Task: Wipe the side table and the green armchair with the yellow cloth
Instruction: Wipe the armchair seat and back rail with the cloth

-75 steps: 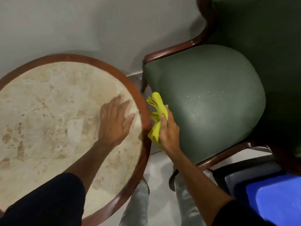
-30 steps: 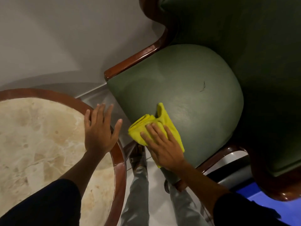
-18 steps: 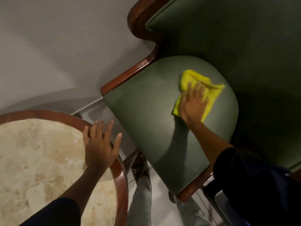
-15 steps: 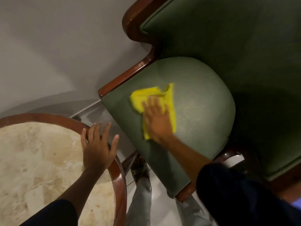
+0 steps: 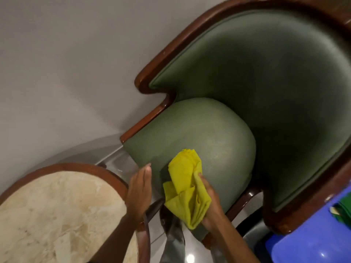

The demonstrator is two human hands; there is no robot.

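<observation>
The green armchair (image 5: 218, 128) with a dark wooden frame fills the right and centre. My right hand (image 5: 210, 204) grips the bunched yellow cloth (image 5: 187, 185) at the front edge of the seat cushion. My left hand (image 5: 139, 190) is off the table, fingers straight and together, just left of the cloth beside the seat's front corner. The round side table (image 5: 57, 211), with a beige marble top and a wooden rim, sits at the lower left.
A plain grey wall (image 5: 66, 63) stands behind the table and chair. A blue plastic container (image 5: 315, 242) sits at the lower right beside the chair. My legs in grey trousers (image 5: 172, 242) stand on the pale floor between table and chair.
My right hand has pulled the cloth from the seat's middle back to its front edge and bunched it. My left hand has lifted off the table rim and moved toward the cloth.
</observation>
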